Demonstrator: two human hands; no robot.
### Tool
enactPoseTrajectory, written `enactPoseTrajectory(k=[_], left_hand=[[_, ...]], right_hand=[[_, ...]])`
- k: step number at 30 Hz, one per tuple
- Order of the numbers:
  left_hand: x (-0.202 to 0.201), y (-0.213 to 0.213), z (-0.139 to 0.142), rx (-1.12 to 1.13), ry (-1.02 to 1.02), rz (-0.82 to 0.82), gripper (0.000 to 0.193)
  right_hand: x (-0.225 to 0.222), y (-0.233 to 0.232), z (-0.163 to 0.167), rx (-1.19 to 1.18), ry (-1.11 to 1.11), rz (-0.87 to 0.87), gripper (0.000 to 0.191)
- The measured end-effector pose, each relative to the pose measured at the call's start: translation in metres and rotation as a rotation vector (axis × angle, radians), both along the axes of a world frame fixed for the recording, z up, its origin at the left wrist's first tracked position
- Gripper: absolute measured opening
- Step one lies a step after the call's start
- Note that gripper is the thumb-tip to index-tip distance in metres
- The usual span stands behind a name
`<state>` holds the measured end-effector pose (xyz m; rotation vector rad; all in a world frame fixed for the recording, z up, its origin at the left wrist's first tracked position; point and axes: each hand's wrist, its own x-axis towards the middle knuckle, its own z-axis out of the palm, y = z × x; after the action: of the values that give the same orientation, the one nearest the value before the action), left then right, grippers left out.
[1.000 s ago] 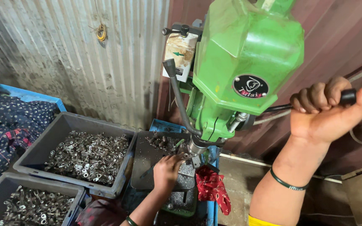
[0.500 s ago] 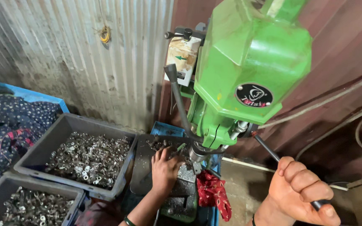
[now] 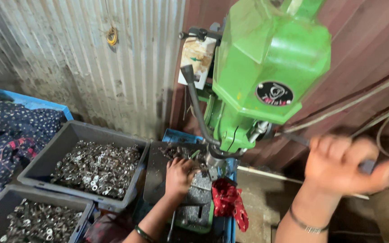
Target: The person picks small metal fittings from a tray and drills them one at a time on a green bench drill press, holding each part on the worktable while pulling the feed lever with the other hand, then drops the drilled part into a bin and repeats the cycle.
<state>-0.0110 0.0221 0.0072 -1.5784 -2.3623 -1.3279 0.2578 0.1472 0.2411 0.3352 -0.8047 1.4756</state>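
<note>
A green drill press (image 3: 266,67) stands against a corrugated metal wall (image 3: 91,58). The right hand (image 3: 343,164), blurred, grips its feed lever (image 3: 296,138); the left hand (image 3: 178,175) rests on the work table (image 3: 199,198) beneath the spindle. Grey bins (image 3: 46,155) of small metal parts (image 3: 95,168) sit left, a red rag (image 3: 228,202) just beside the table.

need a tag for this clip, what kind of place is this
Probably a small metalworking workshop: a green drill press stands against a corrugated metal wall, with grey bins of small metal parts beside it.

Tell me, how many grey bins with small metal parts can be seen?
2. One grey bin stands left of the green drill press, near the left hand. The second bin is at the bottom left corner, partly cut off. More may lie outside the view.
</note>
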Motion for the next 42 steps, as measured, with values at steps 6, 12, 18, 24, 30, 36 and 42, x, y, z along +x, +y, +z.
enactPoseTrajectory(k=[6, 12, 18, 24, 30, 36, 42], left_hand=[[-0.024, -0.042, -0.008, 0.190, 0.130, 0.316, 0.031], [-0.008, -0.080, -0.022, -0.147, 0.254, 0.331, 0.037], [0.006, -0.081, -0.037, -0.255, 0.143, 0.126, 0.052], [-0.001, -0.074, -0.064, -0.153, 0.048, 0.025, 0.062], [-0.006, -0.066, -0.072, 0.158, -0.346, 0.005, 0.043], [-0.003, -0.044, -0.028, 0.087, -0.475, -0.038, 0.041], [0.013, -0.009, 0.002, 0.121, -0.220, -0.045, 0.042]], right_hand=[[-0.031, -0.008, 0.084, -0.254, 0.183, 0.530, 0.067], [-0.037, -0.015, 0.086, -0.259, 0.212, 0.522, 0.066], [-0.035, -0.014, 0.086, -0.268, 0.231, 0.517, 0.067], [-0.036, -0.021, 0.089, -0.277, 0.237, 0.523, 0.068], [-0.029, -0.007, 0.080, -0.294, 0.220, 0.512, 0.066], [-0.012, 0.032, 0.051, 0.170, -0.269, 0.068, 0.061], [-0.007, 0.040, 0.046, 0.187, -0.281, 0.054, 0.060]])
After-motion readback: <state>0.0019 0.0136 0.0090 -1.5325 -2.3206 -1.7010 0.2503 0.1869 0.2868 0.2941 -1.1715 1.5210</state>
